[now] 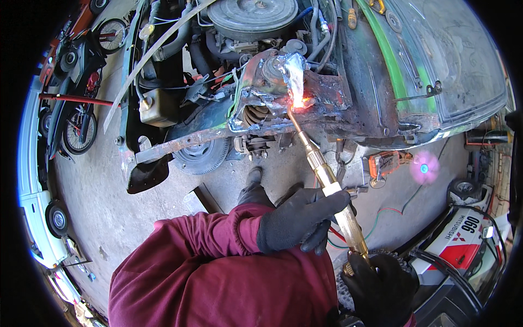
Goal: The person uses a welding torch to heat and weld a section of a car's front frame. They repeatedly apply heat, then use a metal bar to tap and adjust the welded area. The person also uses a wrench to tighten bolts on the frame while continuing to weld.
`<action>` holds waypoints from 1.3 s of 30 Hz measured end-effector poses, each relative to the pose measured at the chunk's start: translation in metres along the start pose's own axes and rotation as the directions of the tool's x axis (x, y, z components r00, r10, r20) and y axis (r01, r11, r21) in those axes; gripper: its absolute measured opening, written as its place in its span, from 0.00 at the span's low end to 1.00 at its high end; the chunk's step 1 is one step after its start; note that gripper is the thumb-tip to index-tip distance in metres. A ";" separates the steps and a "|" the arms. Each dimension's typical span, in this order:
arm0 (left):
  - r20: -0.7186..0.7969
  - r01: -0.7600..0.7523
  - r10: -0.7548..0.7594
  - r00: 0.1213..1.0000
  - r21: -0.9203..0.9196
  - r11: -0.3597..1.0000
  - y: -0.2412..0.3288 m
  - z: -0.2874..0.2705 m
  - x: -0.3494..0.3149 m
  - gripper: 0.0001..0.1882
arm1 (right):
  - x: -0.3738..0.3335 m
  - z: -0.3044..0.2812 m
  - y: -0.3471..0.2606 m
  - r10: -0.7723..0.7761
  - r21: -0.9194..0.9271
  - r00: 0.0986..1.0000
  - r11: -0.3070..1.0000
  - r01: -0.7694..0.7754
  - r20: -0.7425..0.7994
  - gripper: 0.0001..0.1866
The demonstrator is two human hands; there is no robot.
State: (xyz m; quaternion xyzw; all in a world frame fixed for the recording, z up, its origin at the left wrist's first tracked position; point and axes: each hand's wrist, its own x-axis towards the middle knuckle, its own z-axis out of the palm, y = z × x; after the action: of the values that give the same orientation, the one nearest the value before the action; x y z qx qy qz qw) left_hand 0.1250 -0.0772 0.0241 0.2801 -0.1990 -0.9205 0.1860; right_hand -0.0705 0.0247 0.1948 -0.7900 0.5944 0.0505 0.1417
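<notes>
Two gloved hands hold one brass torch [333, 188], and we have it aimed up and away from us. Nearest us, our right hand [381, 286] is closed around the torch's rear end by the valve knob, low at the frame's edge. Just ahead, our left hand [299, 218], in a black glove at the end of a maroon sleeve [218, 256], is wrapped around the middle of the brass body to steady it. So the hands sit close together along the same tool, both clamped on it.

Beyond the hands the thin tip runs up to a rusty panel [305, 95] by the car's engine bay, where a spot of metal glows [300, 102] orange. Crumpled foil [294, 71] sits just above the glow. Farther off we see the round air cleaner [251, 16] and the green-edged body [392, 60].

We judge the heating step to be in hand, with the metal already hot. Our next move calls for a steady tip on the glowing spot, kept off the hoses [180, 46] nearby.
</notes>
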 end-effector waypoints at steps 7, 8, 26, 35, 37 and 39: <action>-0.018 -0.013 0.012 1.000 -0.025 1.000 0.002 0.003 0.000 0.35 | 0.000 -0.001 0.000 0.007 0.014 1.000 1.000 -0.008 0.022 0.23; -0.018 -0.011 0.010 1.000 -0.025 1.000 0.002 0.003 0.000 0.35 | 0.000 -0.001 0.001 0.017 0.025 0.999 1.000 -0.018 0.030 0.23; -0.010 -0.002 0.001 1.000 -0.030 1.000 0.002 0.001 0.000 0.33 | 0.005 -0.005 0.001 -0.031 -0.039 0.998 0.999 0.033 0.062 0.23; 0.005 0.000 0.000 1.000 -0.016 1.000 0.000 -0.001 0.001 0.33 | 0.005 -0.005 0.000 0.014 0.029 0.997 0.999 -0.016 0.077 0.23; 0.026 0.000 0.001 1.000 -0.011 1.000 0.001 -0.001 0.001 0.33 | 0.005 -0.006 0.000 0.002 0.030 0.997 1.000 -0.005 0.079 0.23; 0.037 0.002 -0.002 0.999 -0.007 1.000 0.002 -0.001 0.001 0.33 | 0.006 -0.007 0.000 -0.015 0.020 0.996 1.000 0.013 0.088 0.23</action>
State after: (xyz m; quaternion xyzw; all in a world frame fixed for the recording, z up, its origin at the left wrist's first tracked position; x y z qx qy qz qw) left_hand 0.1251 -0.0796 0.0232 0.2624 -0.1987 -0.9265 0.1822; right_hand -0.0696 0.0175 0.2001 -0.7898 0.5824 0.0786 0.1757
